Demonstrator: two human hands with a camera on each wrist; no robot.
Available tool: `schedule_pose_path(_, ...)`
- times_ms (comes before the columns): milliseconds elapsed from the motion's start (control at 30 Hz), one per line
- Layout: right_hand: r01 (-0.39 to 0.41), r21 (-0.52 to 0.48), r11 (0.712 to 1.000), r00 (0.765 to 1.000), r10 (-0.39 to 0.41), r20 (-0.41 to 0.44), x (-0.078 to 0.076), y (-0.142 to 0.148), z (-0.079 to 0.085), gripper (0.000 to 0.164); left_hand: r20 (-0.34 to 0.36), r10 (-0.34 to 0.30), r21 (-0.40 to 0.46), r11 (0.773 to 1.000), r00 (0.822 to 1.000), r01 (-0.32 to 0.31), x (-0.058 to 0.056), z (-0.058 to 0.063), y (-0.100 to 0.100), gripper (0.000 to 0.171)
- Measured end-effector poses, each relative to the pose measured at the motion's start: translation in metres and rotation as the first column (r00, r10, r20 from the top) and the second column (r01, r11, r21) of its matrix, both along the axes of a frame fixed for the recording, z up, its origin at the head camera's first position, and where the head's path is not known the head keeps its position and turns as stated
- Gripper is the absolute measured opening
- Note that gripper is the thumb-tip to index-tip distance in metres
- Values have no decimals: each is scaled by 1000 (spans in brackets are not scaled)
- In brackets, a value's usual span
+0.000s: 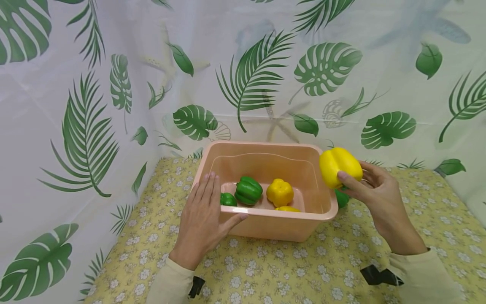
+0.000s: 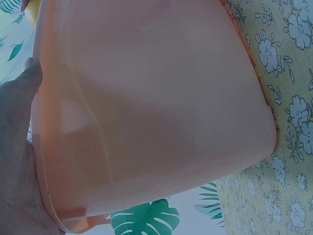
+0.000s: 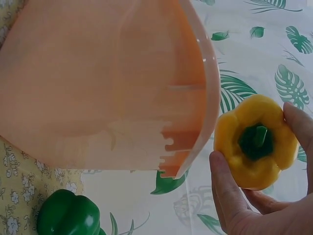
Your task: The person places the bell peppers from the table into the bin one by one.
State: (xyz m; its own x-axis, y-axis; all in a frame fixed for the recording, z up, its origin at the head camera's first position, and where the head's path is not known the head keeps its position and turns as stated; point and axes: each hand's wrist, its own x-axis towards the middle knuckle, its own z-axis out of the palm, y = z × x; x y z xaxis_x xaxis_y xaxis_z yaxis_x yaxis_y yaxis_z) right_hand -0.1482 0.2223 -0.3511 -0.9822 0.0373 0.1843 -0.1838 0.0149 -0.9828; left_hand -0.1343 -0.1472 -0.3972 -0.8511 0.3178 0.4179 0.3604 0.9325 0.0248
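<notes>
Your left hand (image 1: 203, 215) lies straight-fingered on the near-left corner of the tub (image 1: 269, 228), likely steadying it; your right hand (image 1: 379, 194) pinches the yellow pepper (image 1: 339, 164) beside the right edge, presumably high to clear it

The open top of the pink bin (image 1: 271, 227) left a way in from above. The left hand (image 1: 203, 217) covered its near left corner; the right hand (image 1: 377, 192) held a yellow pepper (image 1: 338, 164) just beside the right rim. Inside, green peppers (image 1: 248, 191) and yellow peppers (image 1: 280, 192) blocked the left and middle, while bare floor showed at the right end. Another green pepper (image 3: 68, 213) sat outside, near the right wall; a leaf-printed curtain (image 1: 273, 126) hung close behind.
</notes>
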Motion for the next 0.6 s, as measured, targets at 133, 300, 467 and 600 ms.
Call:
schedule_pose_path(133, -6, 2, 1000, 1000, 6, 5, 0, 0, 0, 60, 6, 4, -2, 1000, 1000, -4, 0, 0, 0, 109)
schedule_pose_path(300, -12, 17, 1000, 1000, 12, 8, 0, 0, -1, 60, -1, 5, 0, 1000, 1000, -5, 0, 0, 1, 109)
schedule_pose_path(467, -18, 23, 1000, 1000, 18, 3, 0, 0, -1, 59, -7, 6, 2, 1000, 1000, -6, 0, 0, 0, 109)
schedule_pose_path(600, -27, 18, 999, 1000, 27, -4, 0, 0, -1, 57, -5, 3, 5, 1000, 1000, -3, -1, -1, 0, 109)
